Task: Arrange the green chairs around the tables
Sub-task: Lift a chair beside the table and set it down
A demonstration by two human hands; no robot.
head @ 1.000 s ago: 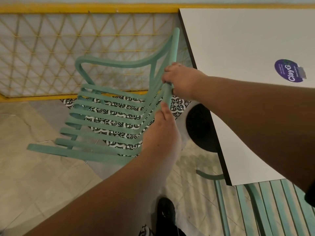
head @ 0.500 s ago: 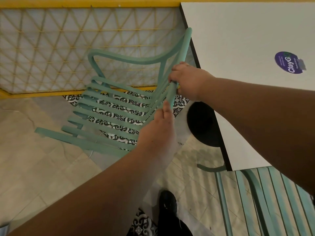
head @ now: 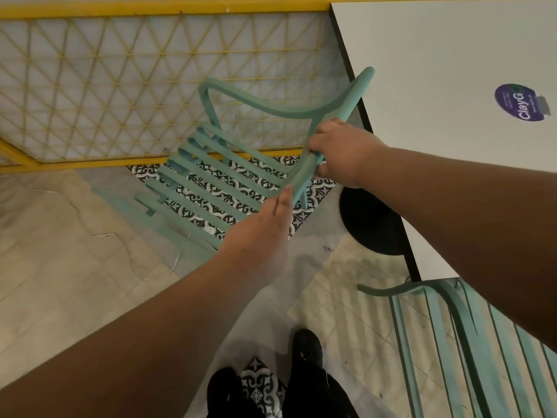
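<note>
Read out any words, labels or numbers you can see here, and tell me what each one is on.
"ClayG": on the round purple sticker stuck on the white table; what follows the G cannot be made out.
Smaller print on the same sticker: too blurred to read.
No other text is visible.
</note>
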